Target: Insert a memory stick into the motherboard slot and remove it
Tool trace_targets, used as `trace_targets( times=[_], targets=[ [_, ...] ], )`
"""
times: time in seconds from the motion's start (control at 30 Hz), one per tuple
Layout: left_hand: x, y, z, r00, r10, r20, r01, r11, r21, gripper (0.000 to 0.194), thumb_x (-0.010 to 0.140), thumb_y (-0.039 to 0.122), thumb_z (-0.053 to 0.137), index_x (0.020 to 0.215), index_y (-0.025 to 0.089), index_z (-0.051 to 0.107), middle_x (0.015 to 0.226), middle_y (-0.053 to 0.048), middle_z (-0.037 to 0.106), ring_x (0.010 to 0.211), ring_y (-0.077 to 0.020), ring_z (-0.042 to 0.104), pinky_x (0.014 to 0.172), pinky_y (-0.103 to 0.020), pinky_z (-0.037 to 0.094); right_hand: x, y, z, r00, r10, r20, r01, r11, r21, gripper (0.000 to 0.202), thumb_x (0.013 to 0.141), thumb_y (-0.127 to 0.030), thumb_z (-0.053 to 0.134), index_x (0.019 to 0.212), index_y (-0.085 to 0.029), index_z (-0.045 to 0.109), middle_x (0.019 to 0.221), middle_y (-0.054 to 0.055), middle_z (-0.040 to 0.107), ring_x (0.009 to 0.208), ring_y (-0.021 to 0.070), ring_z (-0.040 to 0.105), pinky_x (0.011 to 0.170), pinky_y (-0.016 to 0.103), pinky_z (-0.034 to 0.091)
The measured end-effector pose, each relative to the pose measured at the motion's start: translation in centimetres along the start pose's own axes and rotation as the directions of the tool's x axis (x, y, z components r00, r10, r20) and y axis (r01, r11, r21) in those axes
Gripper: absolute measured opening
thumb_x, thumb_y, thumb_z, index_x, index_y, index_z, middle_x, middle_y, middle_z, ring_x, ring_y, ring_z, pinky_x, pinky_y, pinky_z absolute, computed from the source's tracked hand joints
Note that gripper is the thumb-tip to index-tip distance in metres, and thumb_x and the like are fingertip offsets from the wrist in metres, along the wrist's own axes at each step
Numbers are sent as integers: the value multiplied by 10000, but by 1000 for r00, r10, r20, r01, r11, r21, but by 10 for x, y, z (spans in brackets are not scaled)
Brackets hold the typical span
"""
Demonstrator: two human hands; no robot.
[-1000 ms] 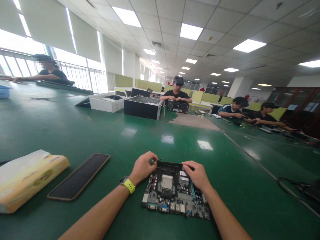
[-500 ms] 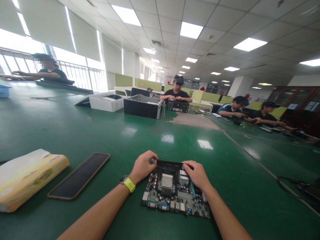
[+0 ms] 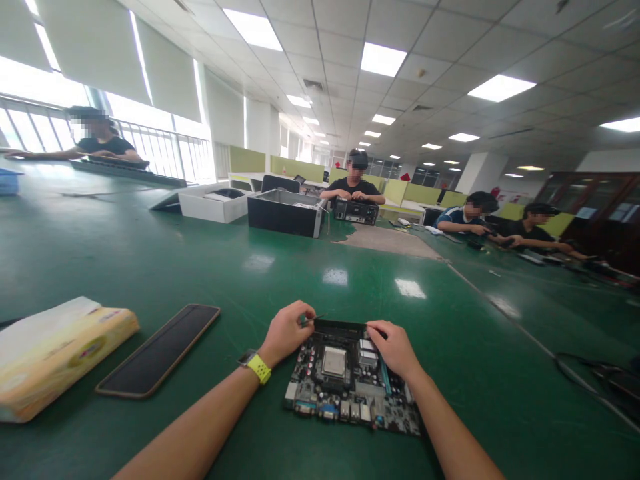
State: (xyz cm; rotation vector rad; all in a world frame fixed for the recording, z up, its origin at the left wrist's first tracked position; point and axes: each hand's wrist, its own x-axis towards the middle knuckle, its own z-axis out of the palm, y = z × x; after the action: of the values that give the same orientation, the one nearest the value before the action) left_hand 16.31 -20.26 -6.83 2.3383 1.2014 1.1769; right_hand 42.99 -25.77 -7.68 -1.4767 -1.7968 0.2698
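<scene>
A dark motherboard (image 3: pixel 360 390) lies on the green table in front of me, with its ports toward me. A square silver processor (image 3: pixel 334 362) sits in its socket. Along the board's far edge stands a long thin memory stick (image 3: pixel 340 327). My left hand (image 3: pixel 290 329), with a yellow-green watch band at the wrist, is closed in a pinch at the stick's left end. A small thin dark tip shows by those fingers; I cannot tell what it belongs to. My right hand (image 3: pixel 393 347) is closed on the stick's right end, its fingertips partly hidden.
Left of my arm lie a phone (image 3: pixel 160 350) and a yellow tissue pack (image 3: pixel 65 360). Farther off stand a black computer case (image 3: pixel 285 217) and a white box (image 3: pixel 214 205). Cables (image 3: pixel 600 380) lie at the right. Several people work around the table.
The memory stick has tilted slightly between my hands, and its printed face shows less. The person at far left has shifted their arms. My hands stay almost in place.
</scene>
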Motion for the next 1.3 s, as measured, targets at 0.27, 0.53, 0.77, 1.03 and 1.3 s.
trace_targets(
  times=[0.27,0.53,0.77,1.03,1.3],
  targets=[
    [0,0,0,1000,-11,21,11,1000,-4,118,700,123,538,769,177,617,776,-1,609,631,-117,492,615,-226,399,0,0,0,1000,-1,5,1,1000,13,283,843,-331,485,907,-208,732,960,59,724,917,220,646,867,361,469],
    [-2,3,-1,999,-45,29,43,998,55,190,677,117,559,829,207,629,821,7,616,685,-129,527,623,-222,395,-1,-3,0,1000,12,-13,-11,999,32,311,839,-332,501,1039,-198,698,1045,70,704,980,221,633,913,369,463],
    [-3,8,-3,998,-34,62,29,996,79,244,653,110,581,859,228,635,845,14,612,719,-132,536,650,-217,397,-1,-4,0,1000,1,-7,-1,999,32,295,838,-324,502,1006,-189,704,1029,71,706,967,221,630,908,374,462],
    [-2,6,-3,997,-41,58,37,998,57,241,656,113,580,865,221,633,844,10,624,711,-136,548,625,-218,402,-1,-4,0,1000,5,-17,-4,999,45,292,822,-322,514,1006,-193,700,1003,74,709,928,224,639,878,372,478],
    [-2,3,-2,998,-53,38,51,998,36,254,659,118,594,888,217,644,850,7,646,673,-130,545,610,-223,407,-1,-3,1,999,17,-27,-15,998,53,306,809,-325,520,1030,-197,690,960,65,713,855,213,648,821,353,499]
  ],
)
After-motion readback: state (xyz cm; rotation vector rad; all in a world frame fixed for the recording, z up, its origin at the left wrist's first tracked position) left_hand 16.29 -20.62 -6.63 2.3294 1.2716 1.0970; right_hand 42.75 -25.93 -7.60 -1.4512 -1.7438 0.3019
